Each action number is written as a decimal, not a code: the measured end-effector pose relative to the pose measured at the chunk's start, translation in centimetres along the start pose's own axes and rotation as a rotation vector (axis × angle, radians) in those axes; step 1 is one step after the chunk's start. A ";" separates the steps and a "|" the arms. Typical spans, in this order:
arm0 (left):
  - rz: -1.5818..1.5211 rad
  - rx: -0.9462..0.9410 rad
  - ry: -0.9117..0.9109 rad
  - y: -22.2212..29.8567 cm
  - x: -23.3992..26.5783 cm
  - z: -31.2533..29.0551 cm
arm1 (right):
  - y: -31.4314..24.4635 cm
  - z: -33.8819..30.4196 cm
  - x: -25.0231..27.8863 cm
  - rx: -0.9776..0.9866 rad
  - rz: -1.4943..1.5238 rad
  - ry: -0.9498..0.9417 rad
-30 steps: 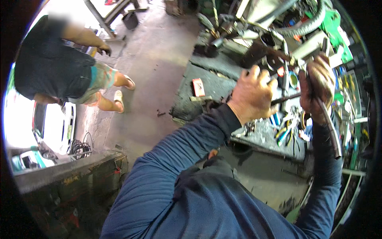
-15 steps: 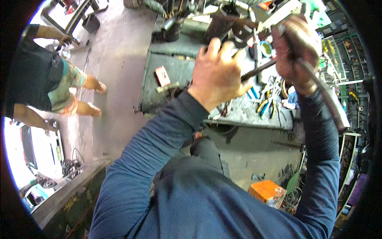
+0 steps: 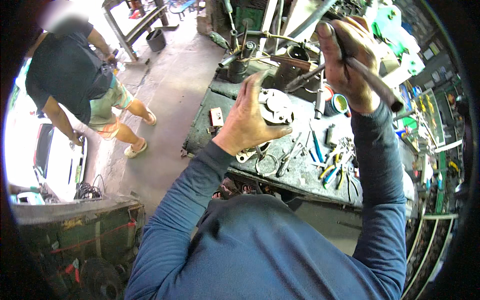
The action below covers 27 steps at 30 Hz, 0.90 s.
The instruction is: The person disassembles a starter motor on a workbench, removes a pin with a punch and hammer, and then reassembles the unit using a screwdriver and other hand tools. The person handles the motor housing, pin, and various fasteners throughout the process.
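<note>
My right hand [image 3: 350, 65] is closed around a dark metal bar [image 3: 375, 85], raised above the workbench. One end of the bar slants down left toward the dark cylinders; its thicker, blunt end points down right. Over the bench, my left hand [image 3: 245, 115] holds nothing, with thumb and fingers apart. Beside and partly behind it sits a round, light metal part [image 3: 276, 106] with holes in its face; whether the hand touches it I cannot tell. A metal ring [image 3: 267, 164] and a flat metal piece with holes [image 3: 245, 156] lie below that hand.
Pliers [image 3: 332, 172] and several other hand tools lie on the workbench [image 3: 305, 175]. A small red box [image 3: 216, 117] is near its left edge. An open tin [image 3: 339, 104] and dark cylinders [image 3: 295, 65] stand farther back. Another person [image 3: 70, 75] stands at left.
My left hand has let go of the bar and opened beside the round metal part, which now shows. My right hand still holds the bar, turned slightly. The view has shifted.
</note>
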<state>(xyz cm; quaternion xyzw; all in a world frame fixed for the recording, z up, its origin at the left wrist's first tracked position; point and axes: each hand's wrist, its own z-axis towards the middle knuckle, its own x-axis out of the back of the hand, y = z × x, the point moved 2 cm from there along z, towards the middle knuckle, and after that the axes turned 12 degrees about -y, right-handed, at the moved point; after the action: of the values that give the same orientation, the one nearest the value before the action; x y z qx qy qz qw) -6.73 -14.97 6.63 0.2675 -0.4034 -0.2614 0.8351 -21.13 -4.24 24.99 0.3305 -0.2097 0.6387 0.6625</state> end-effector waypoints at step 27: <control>-0.353 0.137 0.068 -3.4 -4.2 -2.6 | -0.1 3.9 -7.8 0.075 -0.075 -0.384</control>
<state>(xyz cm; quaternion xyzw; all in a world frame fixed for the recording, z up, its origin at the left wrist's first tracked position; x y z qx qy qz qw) -7.62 -14.01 0.75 0.3991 -0.3387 -0.3665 0.7692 -21.24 -12.45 22.21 0.4784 -0.2959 0.5460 0.6208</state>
